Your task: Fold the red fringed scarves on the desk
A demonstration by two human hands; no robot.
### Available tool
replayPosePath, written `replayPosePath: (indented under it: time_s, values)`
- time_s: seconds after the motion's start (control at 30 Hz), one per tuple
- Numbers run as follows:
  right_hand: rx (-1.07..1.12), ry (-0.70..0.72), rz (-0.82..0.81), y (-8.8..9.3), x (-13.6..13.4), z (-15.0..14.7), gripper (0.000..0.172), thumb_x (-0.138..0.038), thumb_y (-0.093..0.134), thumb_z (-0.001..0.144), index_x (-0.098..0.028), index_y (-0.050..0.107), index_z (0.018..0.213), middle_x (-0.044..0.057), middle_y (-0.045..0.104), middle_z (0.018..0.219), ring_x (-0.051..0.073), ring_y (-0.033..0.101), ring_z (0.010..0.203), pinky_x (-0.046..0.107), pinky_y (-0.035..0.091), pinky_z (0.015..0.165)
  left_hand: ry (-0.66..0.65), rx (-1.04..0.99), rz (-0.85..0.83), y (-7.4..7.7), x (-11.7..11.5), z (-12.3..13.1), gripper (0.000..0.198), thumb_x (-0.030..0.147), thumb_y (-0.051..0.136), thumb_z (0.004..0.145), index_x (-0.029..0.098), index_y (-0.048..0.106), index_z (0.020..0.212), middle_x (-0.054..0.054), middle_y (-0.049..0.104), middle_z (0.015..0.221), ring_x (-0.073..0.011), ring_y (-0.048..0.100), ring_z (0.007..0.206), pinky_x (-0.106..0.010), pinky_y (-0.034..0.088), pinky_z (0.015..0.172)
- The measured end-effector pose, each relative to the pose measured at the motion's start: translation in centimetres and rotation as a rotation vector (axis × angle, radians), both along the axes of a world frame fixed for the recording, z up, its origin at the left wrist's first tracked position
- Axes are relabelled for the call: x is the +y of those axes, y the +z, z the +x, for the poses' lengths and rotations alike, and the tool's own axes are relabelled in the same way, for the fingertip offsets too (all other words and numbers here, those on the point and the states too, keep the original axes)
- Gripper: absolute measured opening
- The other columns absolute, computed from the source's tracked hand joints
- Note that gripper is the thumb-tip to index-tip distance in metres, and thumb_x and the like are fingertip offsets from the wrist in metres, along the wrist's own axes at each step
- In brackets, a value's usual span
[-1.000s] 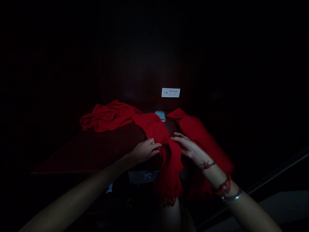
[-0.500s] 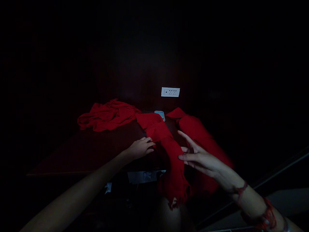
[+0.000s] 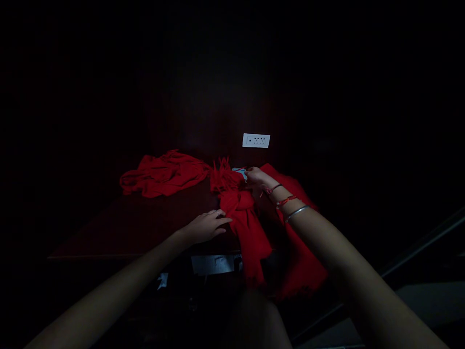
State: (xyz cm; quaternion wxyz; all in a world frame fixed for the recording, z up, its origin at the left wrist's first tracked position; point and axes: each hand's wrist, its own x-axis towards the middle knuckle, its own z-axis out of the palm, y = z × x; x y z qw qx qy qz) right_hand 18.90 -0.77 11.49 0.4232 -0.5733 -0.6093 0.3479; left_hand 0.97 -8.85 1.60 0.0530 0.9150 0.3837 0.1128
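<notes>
A long red scarf (image 3: 247, 218) with a fringed end lies over the near edge of a dark wooden table (image 3: 145, 228). My left hand (image 3: 205, 227) rests flat on the table with its fingertips against the scarf's left side. My right hand (image 3: 256, 177) has reached to the far end of the table and pinches the fringed end of the scarf, folded back over itself. A second red cloth (image 3: 294, 232) lies under my right forearm and hangs off the table's right side. Bracelets and red threads circle my right wrist.
A crumpled red cloth (image 3: 163, 173) lies at the table's far left. A small pale object (image 3: 240, 171) sits by my right hand. A white socket plate (image 3: 256, 140) is on the dark wall behind. The room is very dark.
My right hand moved from beside the scarf's hanging part up to the far end of the table, carrying the fringed end with it. My left hand stayed put.
</notes>
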Motion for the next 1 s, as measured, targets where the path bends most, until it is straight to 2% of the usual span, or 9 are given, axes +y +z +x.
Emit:
replayPosePath:
  time_s: [0.13,0.23,0.3,0.43,0.6,0.67,0.73,0.9,1.0]
  values:
    - [-0.235,-0.025,0.006,-1.9,-2.3,3.3,0.011,-0.014,0.052,0.067,-0.014,0.06,0.075,0.004,0.06,0.07,0.015,0.054,0.069,0.023,0.04,0.062,0.008,-0.083,0.04,0.8,-1.3,0.9,0.032,0.029,0.036,0.083,0.026,0.045,0.113,-0.004,0.045,0.102,-0.0159,0.047,0.087,-0.027,0.037,0.077]
    - [-0.686,0.017,0.049,-4.8,-6.4,6.1,0.017,-0.027,0.049,0.073,-0.015,0.061,0.076,0.008,0.062,0.077,0.017,0.055,0.073,0.024,0.038,0.062,-0.139,-0.076,0.076,1.2,-1.8,1.8,0.032,0.027,0.041,0.081,0.027,0.044,0.113,-0.003,0.045,0.11,-0.017,0.043,0.098,-0.027,0.033,0.084]
    - [-0.755,0.103,-0.021,-6.9,-8.9,6.8,0.025,-0.036,0.049,0.073,-0.014,0.06,0.078,0.009,0.062,0.075,0.016,0.055,0.069,0.023,0.037,0.059,-0.255,-0.02,0.086,1.1,-1.9,2.3,0.033,0.029,0.044,0.08,0.026,0.044,0.113,-0.002,0.046,0.111,-0.0172,0.043,0.1,-0.027,0.031,0.086]
    - [-0.654,0.122,0.014,-9.6,-10.7,6.0,0.014,-0.024,0.044,0.074,-0.017,0.056,0.074,0.004,0.061,0.075,0.013,0.055,0.069,0.021,0.036,0.06,-0.252,0.094,0.193,-0.1,-1.6,2.8,0.023,0.028,0.04,0.083,0.02,0.047,0.103,-0.004,0.052,0.101,-0.0147,0.049,0.09,-0.025,0.036,0.079]
    - [-0.531,0.03,0.08,-9.9,-10.1,5.1,0.01,-0.023,0.044,0.072,-0.018,0.047,0.08,0.002,0.057,0.07,0.014,0.053,0.064,0.023,0.036,0.06,-0.111,0.232,0.415,-1.2,-1.0,3.2,0.013,0.016,0.039,0.082,0.018,0.05,0.088,-0.003,0.054,0.089,-0.0144,0.051,0.08,-0.025,0.038,0.071]
    - [-0.463,0.048,0.065,-10.2,-9.9,5.1,0.021,-0.022,0.05,0.067,-0.018,0.043,0.086,-0.002,0.054,0.065,0.013,0.051,0.059,0.023,0.036,0.057,-0.133,0.245,0.438,-1.3,-0.7,3.3,0.014,0.014,0.04,0.082,0.018,0.05,0.091,-0.002,0.054,0.089,-0.0142,0.051,0.082,-0.025,0.037,0.073]
    - [-0.363,0.059,0.044,-10.6,-9.6,5.2,0.027,-0.019,0.051,0.063,-0.02,0.04,0.087,-0.005,0.05,0.06,0.011,0.049,0.054,0.022,0.035,0.054,-0.185,0.255,0.433,-1.2,-0.4,3.4,0.018,0.011,0.04,0.081,0.019,0.049,0.095,-0.002,0.055,0.091,-0.0134,0.051,0.083,-0.024,0.037,0.073]
    - [-0.179,-0.079,0.128,-11.5,-8.3,6.7,0.017,-0.019,0.047,0.063,-0.02,0.041,0.079,-0.005,0.046,0.061,0.01,0.046,0.055,0.021,0.035,0.053,-0.275,0.257,0.408,0.0,0.2,1.9,0.017,0.012,0.042,0.08,0.019,0.052,0.091,-0.002,0.054,0.088,-0.0141,0.049,0.081,-0.024,0.037,0.072]
    - [-0.22,-0.011,0.13,-11.3,-8.4,7.9,0.015,-0.017,0.045,0.063,-0.02,0.043,0.078,-0.005,0.046,0.06,0.01,0.045,0.055,0.02,0.035,0.053,-0.271,0.182,0.306,0.8,0.1,-0.1,0.02,0.012,0.041,0.079,0.021,0.053,0.091,-0.002,0.051,0.09,-0.0127,0.048,0.081,-0.023,0.037,0.073]
